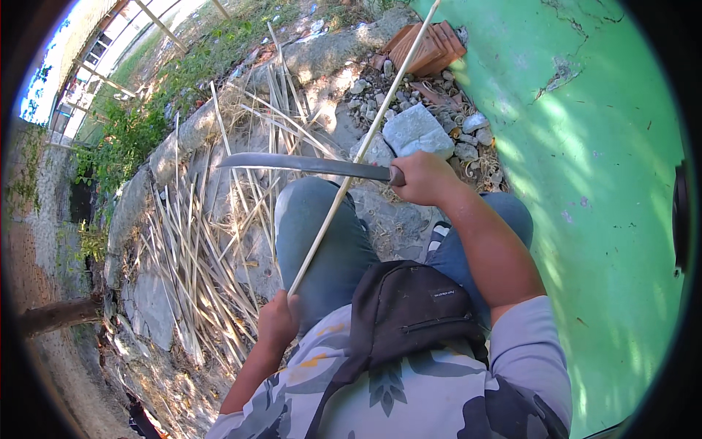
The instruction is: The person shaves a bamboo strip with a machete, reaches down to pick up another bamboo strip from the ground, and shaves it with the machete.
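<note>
A long pale strip, likely split bamboo point(327, 219), slants from beside my left thigh up past the top edge of the view. My left hand point(278, 319) is closed around its lower end. In my right hand point(423, 178) is the handle of a machete point(307, 164), whose long grey blade points left and lies across the strip above my left knee. Blade and strip cross close to the handle; whether the edge bites into the strip I cannot tell.
Many similar pale strips point(197, 271) lie heaped on the ground to my left. Ahead are a whitish stone block point(418, 132), rubble and stacked terracotta tiles point(431, 50). A cracked green floor point(585, 219) spreads on the right. A black bag point(409, 311) rests on my lap.
</note>
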Motion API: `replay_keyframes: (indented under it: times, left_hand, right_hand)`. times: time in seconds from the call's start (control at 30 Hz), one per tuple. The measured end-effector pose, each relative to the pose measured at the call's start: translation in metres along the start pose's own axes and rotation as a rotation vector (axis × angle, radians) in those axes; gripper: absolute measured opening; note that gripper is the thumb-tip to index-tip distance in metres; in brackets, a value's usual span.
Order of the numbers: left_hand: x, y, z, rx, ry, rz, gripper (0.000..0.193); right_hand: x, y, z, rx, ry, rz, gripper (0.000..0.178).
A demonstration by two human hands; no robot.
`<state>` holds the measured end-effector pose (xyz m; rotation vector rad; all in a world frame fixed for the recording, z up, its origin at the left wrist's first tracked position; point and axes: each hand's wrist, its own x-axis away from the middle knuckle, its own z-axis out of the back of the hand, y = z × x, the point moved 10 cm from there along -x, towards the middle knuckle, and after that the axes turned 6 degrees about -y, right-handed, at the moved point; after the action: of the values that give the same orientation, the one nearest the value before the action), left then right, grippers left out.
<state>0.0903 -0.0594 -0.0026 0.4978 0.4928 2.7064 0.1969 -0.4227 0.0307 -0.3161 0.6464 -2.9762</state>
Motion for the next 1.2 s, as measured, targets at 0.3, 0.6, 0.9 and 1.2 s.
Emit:
replay_keyframes:
  times: [0.3, 0.6, 0.9, 1.2]
  left_hand:
    - [-0.005, 0.003, 0.002, 0.017, 0.019, -0.035, 0.030]
    - [-0.003, -0.009, -0.004, 0.017, 0.025, -0.018, 0.030]
    - [-0.001, -0.005, 0.000, 0.003, 0.016, -0.023, 0.031]
    - [-0.007, -0.004, -0.001, 0.041, 0.045, -0.080, 0.039]
  right_hand:
    - [-0.007, 0.051, 0.012, -0.093, 0.015, -0.159, 0.017]
    - [-0.004, -0.004, 0.006, 0.080, -0.027, 0.068, 0.015]
    - [-0.001, 0.031, 0.013, -0.197, 0.027, -0.069, 0.015]
    - [-0.014, 0.059, 0.003, -0.185, -0.039, -0.135, 0.016]
